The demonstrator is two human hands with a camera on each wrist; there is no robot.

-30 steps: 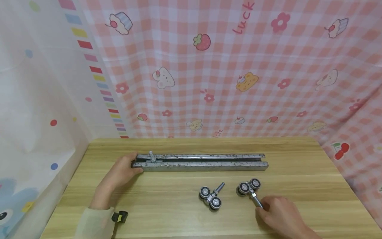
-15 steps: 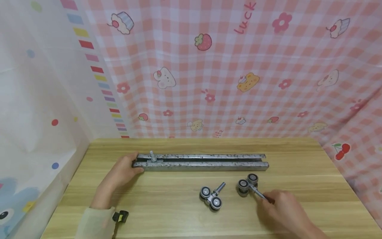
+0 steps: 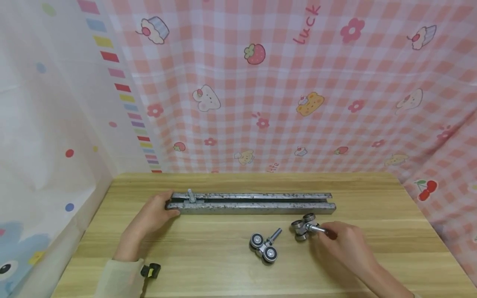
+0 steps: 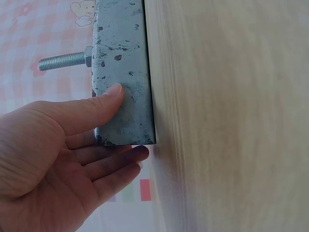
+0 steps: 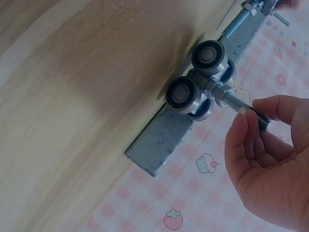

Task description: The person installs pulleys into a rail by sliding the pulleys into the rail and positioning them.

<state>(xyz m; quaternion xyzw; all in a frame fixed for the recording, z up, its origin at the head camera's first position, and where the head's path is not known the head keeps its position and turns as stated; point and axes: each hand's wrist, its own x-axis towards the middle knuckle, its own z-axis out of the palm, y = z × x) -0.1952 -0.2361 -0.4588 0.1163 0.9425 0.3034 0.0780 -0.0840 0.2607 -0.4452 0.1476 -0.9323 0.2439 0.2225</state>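
A scuffed steel track (image 3: pixel 253 208) with a slot along its top lies across the table. My left hand (image 3: pixel 154 213) grips its left end, thumb on the near side wall in the left wrist view. Near that end a threaded bolt (image 4: pixel 63 61) with a nut sticks up out of the slot. My right hand (image 3: pixel 346 246) pinches the bolt of a roller trolley (image 5: pixel 195 79) between thumb and fingers; its wheels hang off the far end of the bolt, in front of the track's right end. A second roller trolley (image 3: pixel 263 247) lies on the table between the hands.
The wooden table (image 3: pixel 208 265) backs onto a pink checked curtain (image 3: pixel 231 124), with a white dotted curtain (image 3: pixel 56 124) at the left. A small black clip-like piece (image 3: pixel 150 270) shows beside the left sleeve.
My right hand has moved up toward the track and turned the trolley, so its bolt now points right and its wheels tip over. My left hand stays on the track.
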